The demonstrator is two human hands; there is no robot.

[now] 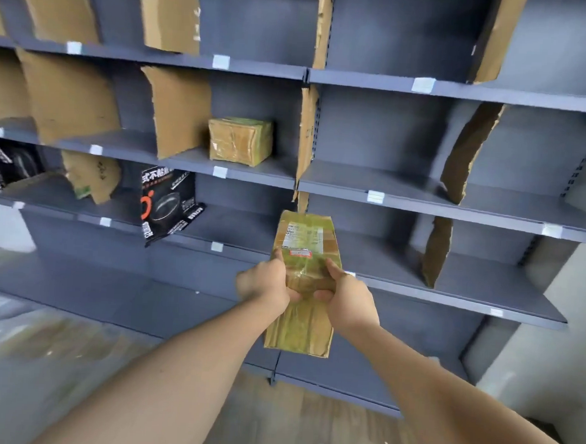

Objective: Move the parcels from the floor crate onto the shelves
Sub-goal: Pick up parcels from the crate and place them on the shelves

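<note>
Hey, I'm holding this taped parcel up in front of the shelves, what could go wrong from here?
The parcel is wrapped in glossy tape, and the left grip and right grip hold only its middle, so it might slip. The bent cardboard divider on the shelf ahead could get knocked as the parcel slides in.

Bare: left hand point(264, 283), right hand point(350, 298), forearms point(161, 378).

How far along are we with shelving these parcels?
Done: one small taped parcel sits on the shelves. In hand: left hand and right hand grip a long taped parcel before the shelves, not yet placed. Left: the crate isn't clearly in view, so the remaining count is unknown.
</note>
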